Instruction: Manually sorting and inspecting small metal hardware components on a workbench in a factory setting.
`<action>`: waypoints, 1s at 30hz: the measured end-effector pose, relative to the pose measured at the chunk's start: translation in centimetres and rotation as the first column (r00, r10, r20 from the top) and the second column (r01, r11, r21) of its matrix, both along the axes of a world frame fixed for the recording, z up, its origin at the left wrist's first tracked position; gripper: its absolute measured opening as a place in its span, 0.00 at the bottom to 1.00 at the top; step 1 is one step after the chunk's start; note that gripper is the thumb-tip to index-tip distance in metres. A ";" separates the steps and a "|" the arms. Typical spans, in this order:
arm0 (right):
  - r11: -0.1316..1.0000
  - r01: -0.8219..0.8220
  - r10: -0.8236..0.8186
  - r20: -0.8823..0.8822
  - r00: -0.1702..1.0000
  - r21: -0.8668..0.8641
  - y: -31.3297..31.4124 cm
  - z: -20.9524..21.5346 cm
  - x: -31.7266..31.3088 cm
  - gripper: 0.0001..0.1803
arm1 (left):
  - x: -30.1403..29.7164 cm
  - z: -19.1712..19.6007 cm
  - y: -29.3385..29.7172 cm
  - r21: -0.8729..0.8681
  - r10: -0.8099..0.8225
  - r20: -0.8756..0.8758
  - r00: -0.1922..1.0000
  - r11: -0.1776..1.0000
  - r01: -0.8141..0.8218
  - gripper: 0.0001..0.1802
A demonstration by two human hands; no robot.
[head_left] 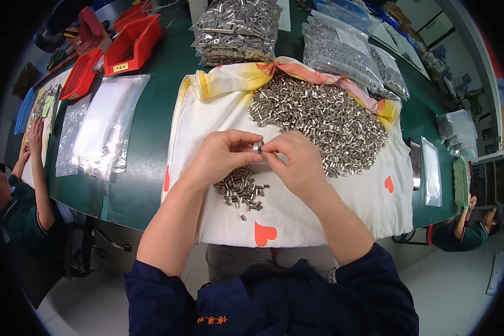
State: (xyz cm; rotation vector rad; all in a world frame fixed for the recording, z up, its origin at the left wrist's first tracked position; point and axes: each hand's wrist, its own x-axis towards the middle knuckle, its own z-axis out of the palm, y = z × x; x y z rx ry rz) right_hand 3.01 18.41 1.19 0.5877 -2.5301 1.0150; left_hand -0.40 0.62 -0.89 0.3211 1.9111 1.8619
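Observation:
My left hand pinches a small shiny metal sleeve between thumb and forefinger. Against its other side press the closed fingertips of my right hand; whether they grip the same sleeve or another small piece is hidden. Both hands hover over a white cloth printed with red hearts. Beyond them spreads a large heap of small metal sleeves. A smaller pile of sleeves lies under my left hand, and one loose sleeve rests nearer to me.
Clear bags of metal parts and more bagged pieces stand at the back of the green table. Flat plastic bags and red bins are on the left. People sit at both sides, one person's hand at far left.

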 end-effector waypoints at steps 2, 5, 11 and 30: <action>0.998 -0.009 0.014 0.087 0.996 -0.057 0.3 0.1 0.0 0.04 | -0.1 0.0 0.0 0.001 -0.016 0.013 1.000 1.000 0.016 0.18; 0.995 -0.011 0.023 0.126 0.992 -0.098 0.4 -0.1 0.1 0.03 | -0.1 0.2 0.0 0.015 -0.033 0.031 0.999 0.999 0.033 0.18; 0.991 0.000 0.015 0.115 0.993 -0.133 0.1 -0.2 0.1 0.03 | 0.0 0.4 -0.1 -0.014 -0.033 -0.001 0.999 0.999 0.033 0.19; 0.935 0.022 0.121 0.378 0.918 -0.353 0.9 -0.3 -0.1 0.06 | -0.2 1.2 -0.3 0.069 -0.042 0.060 0.997 0.997 0.038 0.19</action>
